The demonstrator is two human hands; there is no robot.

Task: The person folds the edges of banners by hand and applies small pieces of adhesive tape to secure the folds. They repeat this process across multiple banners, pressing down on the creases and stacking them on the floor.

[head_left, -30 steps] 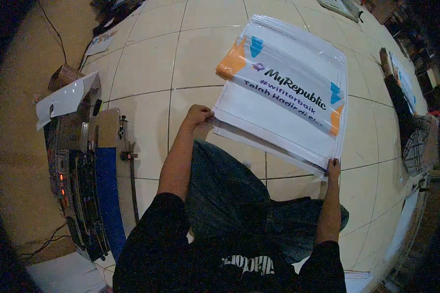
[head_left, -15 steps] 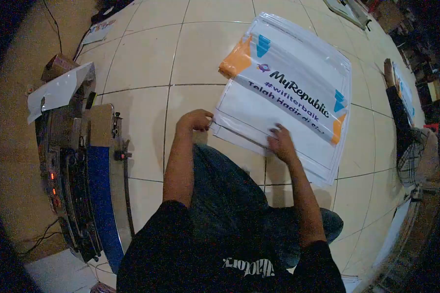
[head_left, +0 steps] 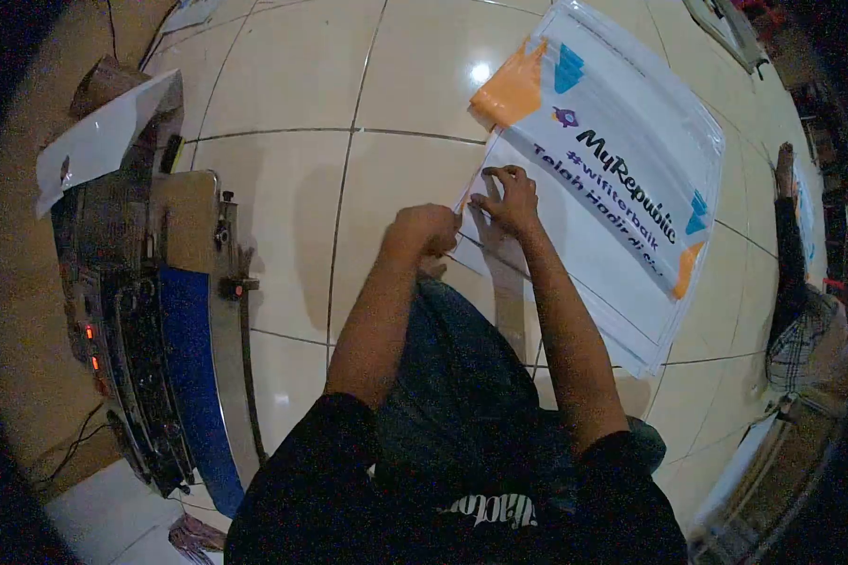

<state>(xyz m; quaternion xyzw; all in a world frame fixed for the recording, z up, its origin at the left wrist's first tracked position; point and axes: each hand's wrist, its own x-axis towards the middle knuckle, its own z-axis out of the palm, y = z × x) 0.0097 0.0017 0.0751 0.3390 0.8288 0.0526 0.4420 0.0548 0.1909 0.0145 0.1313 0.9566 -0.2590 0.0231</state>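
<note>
A white printed banner (head_left: 631, 254) with orange and blue patches and dark lettering lies on the tiled floor, its upper part in folded layers. My left hand (head_left: 428, 229) is closed on the banner's left corner, fingers bent round the edge. Close to its right, my right hand (head_left: 511, 201) rests over the same edge, thumb and fingers apart, the fingertips near the white sheet. It holds nothing that shows.
At the left stands a machine (head_left: 132, 348) with red lit digits and a blue strip (head_left: 188, 358), a white sheet (head_left: 113, 146) on top. Another person's arm (head_left: 788, 226) reaches over a printed sheet at the far right. Tiled floor (head_left: 292, 198) lies between.
My right hand has moved left and up, from the banner's lower middle to near my left hand. My left hand is still at the corner. The view has shifted slightly.
</note>
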